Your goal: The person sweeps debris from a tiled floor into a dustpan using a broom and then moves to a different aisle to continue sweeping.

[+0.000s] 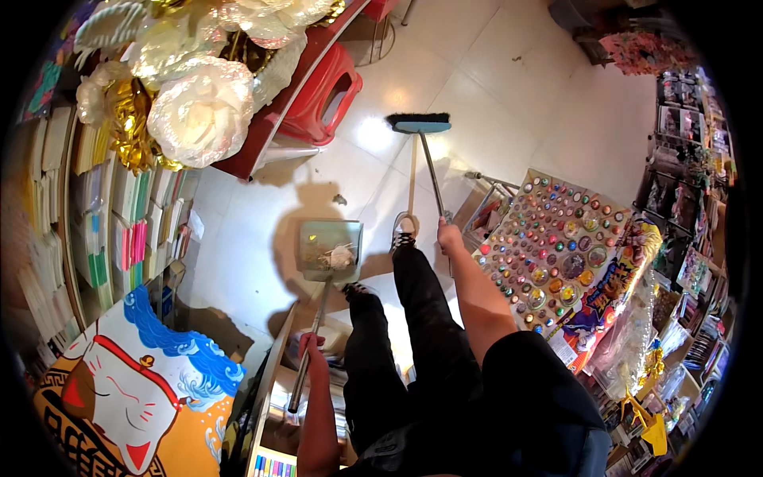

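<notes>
My left hand [312,347] grips the metal handle of a long-handled dustpan [329,229]. Its pan rests low over the tiled floor, with pale litter [340,256] and a small yellow scrap [312,238] inside. In my right hand [450,238] is the metal handle of a broom [422,126]. The broom head, blue with dark bristles, is farther forward and to the right of the pan. A small dark clump of debris [340,199] lies on the floor [501,113] just beyond the pan. My sneakered foot [405,225] stands between the two tools.
A red plastic stool [325,98] sits under a red-edged table [271,128] bearing large artificial flowers [199,113]. Bookshelves [128,226] line the left. At right are a board of colourful round trinkets [554,238], a metal-framed rack [492,206] and packed shelves [685,143]. A cat-painted panel [131,393] stands lower left.
</notes>
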{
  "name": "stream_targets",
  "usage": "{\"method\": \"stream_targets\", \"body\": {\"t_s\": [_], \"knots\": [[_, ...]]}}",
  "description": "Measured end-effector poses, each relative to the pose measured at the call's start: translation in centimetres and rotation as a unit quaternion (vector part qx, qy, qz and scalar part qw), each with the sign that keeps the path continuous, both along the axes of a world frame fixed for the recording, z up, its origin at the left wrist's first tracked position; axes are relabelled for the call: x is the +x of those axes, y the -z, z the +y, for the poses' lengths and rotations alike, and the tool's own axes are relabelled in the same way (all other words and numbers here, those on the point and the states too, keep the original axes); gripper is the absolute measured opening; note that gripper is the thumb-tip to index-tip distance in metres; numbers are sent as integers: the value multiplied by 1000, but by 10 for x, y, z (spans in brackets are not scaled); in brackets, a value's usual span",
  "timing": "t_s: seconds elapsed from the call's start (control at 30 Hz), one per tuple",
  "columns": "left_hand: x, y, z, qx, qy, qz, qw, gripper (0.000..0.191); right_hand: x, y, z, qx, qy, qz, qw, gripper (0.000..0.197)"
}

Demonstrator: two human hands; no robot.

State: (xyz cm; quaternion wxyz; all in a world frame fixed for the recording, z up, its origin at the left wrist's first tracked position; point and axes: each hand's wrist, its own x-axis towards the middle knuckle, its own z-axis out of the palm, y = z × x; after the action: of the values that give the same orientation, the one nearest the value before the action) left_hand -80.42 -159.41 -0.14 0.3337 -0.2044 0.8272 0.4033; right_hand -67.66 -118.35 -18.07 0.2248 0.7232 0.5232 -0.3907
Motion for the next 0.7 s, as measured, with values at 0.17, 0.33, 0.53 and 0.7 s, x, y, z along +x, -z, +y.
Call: {"method": "stream_targets", "body": {"t_s": [0.17,0.33,0.53,0.7], "knots": [[9,17,-14,19,-17,11,1000,17,-17,-11,40,48,-1,56,997,72],[18,7,-13,16,-22,6,1000,18,-42,9,117,120,-12,47,992,58],[28,9,-24,-16,-36,10,999,20,-43,64,166,111,142,55,982,38],[35,11,-30,-12,-70,-3,997,20,-44,96,130,-26,271,140,952,25]]}}
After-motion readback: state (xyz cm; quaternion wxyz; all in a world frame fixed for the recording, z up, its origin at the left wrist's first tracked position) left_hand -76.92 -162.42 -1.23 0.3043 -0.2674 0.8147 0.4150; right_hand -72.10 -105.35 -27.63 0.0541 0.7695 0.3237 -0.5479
